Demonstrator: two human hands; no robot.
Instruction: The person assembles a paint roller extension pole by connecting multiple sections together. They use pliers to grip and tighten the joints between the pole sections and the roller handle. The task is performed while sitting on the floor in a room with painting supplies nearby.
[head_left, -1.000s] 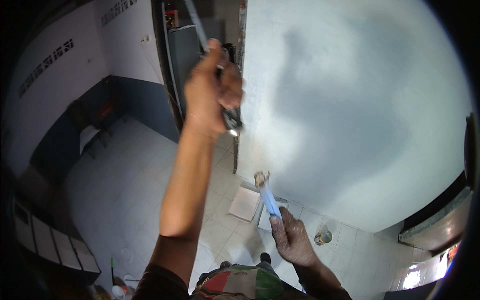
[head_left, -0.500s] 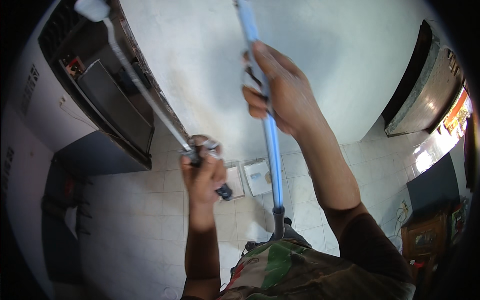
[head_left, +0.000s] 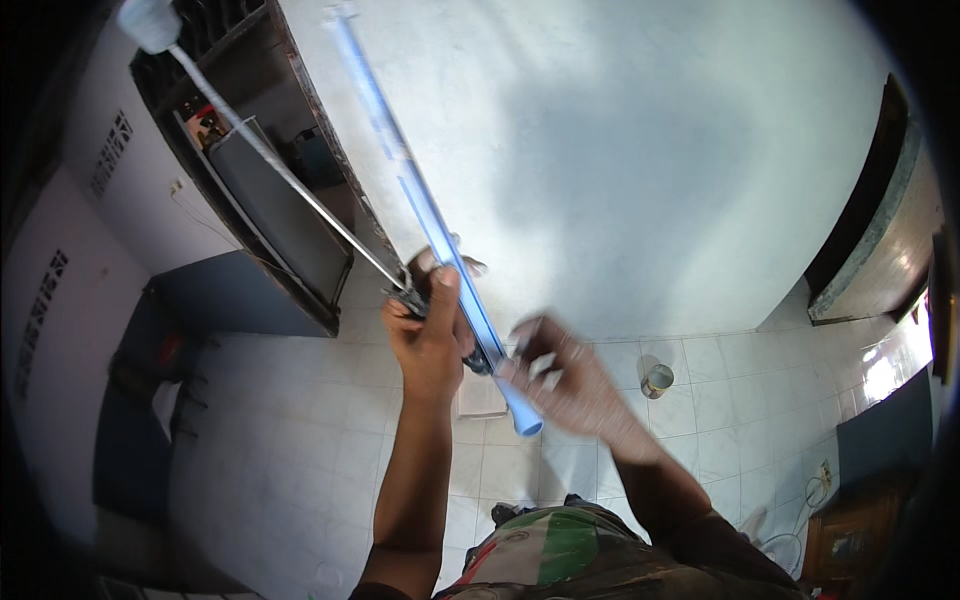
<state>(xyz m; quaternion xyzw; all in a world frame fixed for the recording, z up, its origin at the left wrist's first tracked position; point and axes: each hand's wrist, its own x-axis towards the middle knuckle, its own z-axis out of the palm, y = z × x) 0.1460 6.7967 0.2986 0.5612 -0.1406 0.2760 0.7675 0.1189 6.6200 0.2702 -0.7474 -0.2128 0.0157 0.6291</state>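
My left hand (head_left: 430, 335) is closed around the dark handle (head_left: 405, 295) of a thin metal rod (head_left: 290, 180), which slants up to the far left and ends in a pale, block-like head (head_left: 150, 24). The same hand's thumb presses a blue pole (head_left: 425, 205) across the handle. That pole leans up to the left, and its open lower end (head_left: 528, 426) points down toward me. Close to this lower end is my right hand (head_left: 575, 385), blurred by motion, with its fingers bent; whether they grip the pole I cannot make out.
A pale wall (head_left: 620, 180) rises ahead, with a dark doorway to its left. On the tiled floor are a pale flat tray (head_left: 480, 402), partly behind the pole, and a small can (head_left: 657, 381). A wooden cabinet (head_left: 850, 545) stands at lower right.
The blue pole has gone from upright in my right hand to slanted against my left hand. My right hand has dropped to its lower end. The can has come into sight.
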